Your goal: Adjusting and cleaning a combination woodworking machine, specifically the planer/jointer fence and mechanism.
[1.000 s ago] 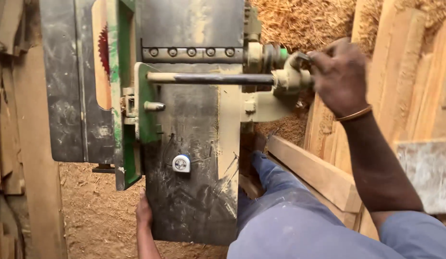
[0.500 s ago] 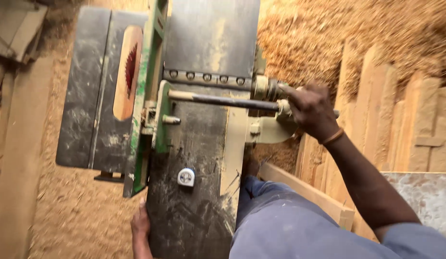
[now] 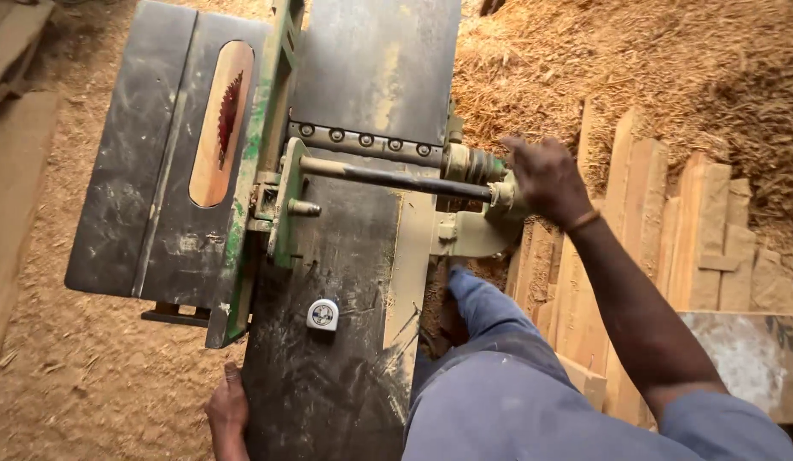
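Observation:
A dark metal woodworking machine (image 3: 354, 282) fills the middle of the view, with a toothed saw blade (image 3: 228, 111) showing in a slot on its left table. My right hand (image 3: 546, 179) rests over a knob at the right end of a horizontal steel rod (image 3: 392, 177) that crosses the machine top. My left hand (image 3: 228, 414) grips the near left edge of the machine's front table. A small white tape measure (image 3: 322, 314) lies on that table. My leg in blue trousers (image 3: 499, 384) stands against the machine's right side.
Sawdust covers the floor (image 3: 89, 384) at left and piles up as shavings (image 3: 670, 68) at upper right. Cut wooden planks (image 3: 661, 239) stand stacked to the right of the machine. A long board (image 3: 12, 171) lies along the left edge.
The view has tilted and shifted, so the machine appears lower and turned. My right hand stays at the rod's right end, its fingers now spread over the knob. My left hand remains on the front edge.

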